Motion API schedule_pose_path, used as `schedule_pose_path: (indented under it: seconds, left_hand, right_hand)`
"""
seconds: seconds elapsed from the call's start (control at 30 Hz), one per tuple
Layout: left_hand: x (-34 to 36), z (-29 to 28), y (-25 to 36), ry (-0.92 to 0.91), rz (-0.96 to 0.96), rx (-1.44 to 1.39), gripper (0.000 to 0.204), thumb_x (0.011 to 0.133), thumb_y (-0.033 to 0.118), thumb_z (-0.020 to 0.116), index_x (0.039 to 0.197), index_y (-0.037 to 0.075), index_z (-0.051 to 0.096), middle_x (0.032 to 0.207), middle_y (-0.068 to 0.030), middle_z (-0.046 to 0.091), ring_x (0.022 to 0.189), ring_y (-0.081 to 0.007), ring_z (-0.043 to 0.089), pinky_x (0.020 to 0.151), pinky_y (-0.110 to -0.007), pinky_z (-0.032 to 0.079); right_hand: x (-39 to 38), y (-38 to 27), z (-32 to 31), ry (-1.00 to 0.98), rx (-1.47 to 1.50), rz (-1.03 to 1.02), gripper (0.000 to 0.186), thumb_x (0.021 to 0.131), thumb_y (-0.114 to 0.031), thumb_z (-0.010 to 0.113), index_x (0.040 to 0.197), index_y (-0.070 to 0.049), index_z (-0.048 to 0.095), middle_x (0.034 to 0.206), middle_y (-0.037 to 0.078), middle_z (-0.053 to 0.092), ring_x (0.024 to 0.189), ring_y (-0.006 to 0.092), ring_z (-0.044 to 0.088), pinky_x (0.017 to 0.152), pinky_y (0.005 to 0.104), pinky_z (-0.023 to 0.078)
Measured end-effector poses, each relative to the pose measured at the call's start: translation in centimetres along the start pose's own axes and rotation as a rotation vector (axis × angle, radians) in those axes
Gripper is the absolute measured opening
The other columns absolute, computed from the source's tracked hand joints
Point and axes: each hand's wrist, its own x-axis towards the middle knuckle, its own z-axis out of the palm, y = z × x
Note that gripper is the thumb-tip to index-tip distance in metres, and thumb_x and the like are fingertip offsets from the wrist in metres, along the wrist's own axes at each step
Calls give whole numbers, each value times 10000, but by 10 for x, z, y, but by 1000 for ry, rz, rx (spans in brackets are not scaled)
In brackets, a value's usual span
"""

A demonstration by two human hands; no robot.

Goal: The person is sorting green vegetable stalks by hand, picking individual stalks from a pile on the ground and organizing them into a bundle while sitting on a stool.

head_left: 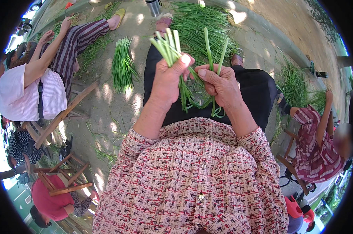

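My left hand (169, 78) is closed round a small bunch of garlic chives (169, 50), their pale cut ends pointing up and away from me. The green leaves hang below that fist over my lap. Close beside it on the right, my right hand (222, 84) pinches two loose chive stalks (208, 46) between thumb and fingers. Their thin leaf ends (216, 111) droop beneath the hand, and some leaves cross between both hands. Part of each bunch is hidden behind my fingers.
A big heap of chives (201, 29) covers the ground beyond my feet. A neat bundle (123, 64) lies to the left, and another pile (293, 82) to the right. A metal flask (153, 7) stands at the far side. People sit on wooden stools (69, 175) on both sides.
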Motion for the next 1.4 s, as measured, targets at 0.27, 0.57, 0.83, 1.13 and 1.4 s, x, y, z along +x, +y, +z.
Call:
schedule_pose_path:
  seconds: [0.27,0.57,0.83,1.13,1.4]
  left_hand:
    - [13,-28,27,78,-34,-183,213,870,243,651,893,39,595,966,-143,652,816,-196,629,720,-369,542]
    - [21,-48,30,29,-3,-338,215,890,220,621,917,9,583,997,-198,653,826,-267,667,777,-421,566]
    - [19,-59,35,-20,-18,-361,174,910,241,584,875,73,558,1104,-169,627,923,-254,653,934,-577,462]
    - [20,-65,35,-58,-2,-438,178,930,226,554,905,51,544,1084,-200,630,874,-267,664,857,-549,523]
    - [14,-41,30,22,-28,-139,170,905,208,598,931,41,578,853,-78,604,568,-115,486,637,-343,484]
  right_hand:
    - [4,-7,-34,30,143,-19,232,919,-217,584,952,3,650,863,130,675,464,57,437,383,175,301]
    - [2,-23,-81,138,191,-55,443,978,-366,416,1035,36,594,972,165,647,539,78,458,411,168,315]
    - [-3,-33,-99,140,230,-111,446,966,-339,407,1104,52,570,1038,194,626,608,115,472,453,198,335]
    - [-5,-39,-102,142,254,-139,424,955,-309,414,1098,54,580,1045,189,630,618,127,480,465,205,344]
    - [-2,-24,-84,18,139,-139,323,923,-224,441,983,36,624,945,157,664,564,114,493,441,205,328]
